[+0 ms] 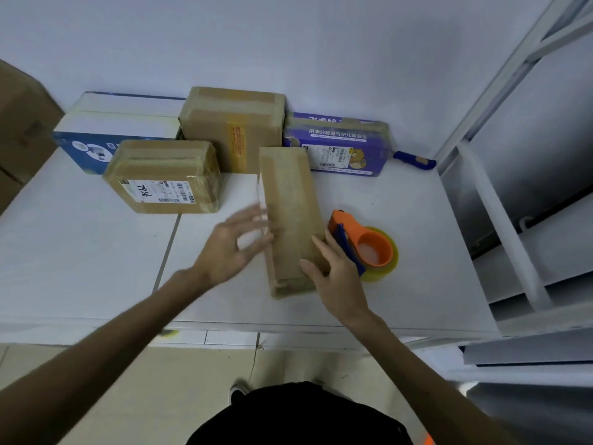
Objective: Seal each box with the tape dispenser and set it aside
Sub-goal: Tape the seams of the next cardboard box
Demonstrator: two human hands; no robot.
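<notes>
White laminate table [80,252] fills the middle of the frame, its near edge running across the lower third and a white metal rack [500,220] closing off its right side. Along the wall at the back sit four boxes: a blue-and-white printed carton [106,133] at upper left, a tall brown cardboard box [231,123] in the centre, a squat brown labelled parcel [163,175] in front of the carton, and a purple printed box [337,142] to the right. All four appear taped.

The long narrow brown cardboard box [288,203] lies at centre, pointing away from the person, its far end just in front of the back row. The left hand [231,248] is blurred at the box's left side, grip spread; whether it touches I cannot tell. The right hand [333,274] rests on the near right corner, grip flat and pinching nothing. The orange tape dispenser with its yellowish roll [369,248] lies unheld on the table, just beside that hand.

Tape seems to run along the lid, so this is probably smoothing or squaring up. Next comes either a reach for the dispenser or a slide to the bare table at left. A small blue-handled tool [414,160] lies at the far right.
</notes>
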